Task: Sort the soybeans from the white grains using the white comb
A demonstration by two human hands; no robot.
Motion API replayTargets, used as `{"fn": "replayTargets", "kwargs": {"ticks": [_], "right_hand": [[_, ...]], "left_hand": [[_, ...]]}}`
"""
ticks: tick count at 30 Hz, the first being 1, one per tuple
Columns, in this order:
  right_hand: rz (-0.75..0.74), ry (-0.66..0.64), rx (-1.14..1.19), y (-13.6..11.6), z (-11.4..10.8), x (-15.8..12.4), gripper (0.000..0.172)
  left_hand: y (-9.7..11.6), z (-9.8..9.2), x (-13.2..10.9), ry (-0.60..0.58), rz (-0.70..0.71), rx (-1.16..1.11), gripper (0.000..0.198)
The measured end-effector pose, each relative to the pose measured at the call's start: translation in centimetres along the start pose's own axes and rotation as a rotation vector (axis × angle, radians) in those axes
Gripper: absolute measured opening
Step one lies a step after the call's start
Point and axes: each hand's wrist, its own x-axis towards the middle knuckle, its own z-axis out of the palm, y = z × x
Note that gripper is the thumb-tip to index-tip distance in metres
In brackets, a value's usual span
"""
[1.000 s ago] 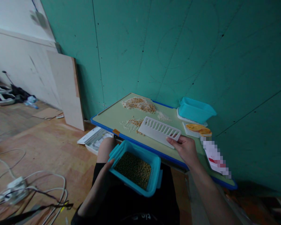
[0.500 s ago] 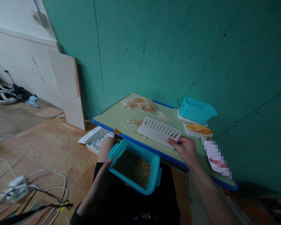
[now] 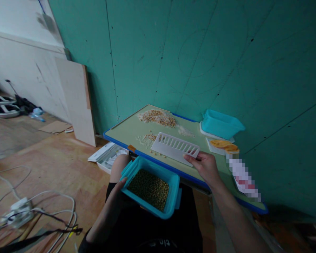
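Head view shows, nearest to the person, a turquoise box point(image 3: 173, 191) above the lap, just below the table edge, with many small greenish beans point(image 3: 149, 189) inside. The left hand point(image 3: 119, 188) holds its left end: the thumb presses on the rim, but the other fingers are hidden, so I cannot tell how they support it. If this one-sided hold becomes loose, the box may tip and the beans may spill. A little farther, the right hand point(image 3: 205, 167) pinches the right end of a white slotted plate point(image 3: 171, 151) between thumb and fingers. This plate is over the table point(image 3: 123, 133); whether its lower edge touches, I cannot tell. A few loose beans lie between it and the blue edge, and a quick push could roll them over, beside the box. Beyond the plate's left end lies a small pile point(image 3: 147, 139) of yellowish beans and white grains; careless sweeping could carry both together, or let grains slip through the slots. Farther back lies a larger mixed pile point(image 3: 158, 117), and to the right, near the green wall point(image 3: 147, 52), stands another turquoise container point(image 3: 221, 126).
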Motion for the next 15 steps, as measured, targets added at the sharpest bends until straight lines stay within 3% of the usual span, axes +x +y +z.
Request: {"fn": "replayTargets", "kwargs": {"ticks": [8,15], "right_hand": [[-0.082,-0.056,0.003,-0.2,0.4,-0.2,0.028],[-0.184,-0.003,-0.058,-1.1,1.3,-3.5,0.017]], "left_hand": [[0.0,-0.3,-0.5,-0.001,-0.003,-0.036,0.045],[0.6,-1.0,-1.4,-0.004,0.006,-0.073,0.042]]}}
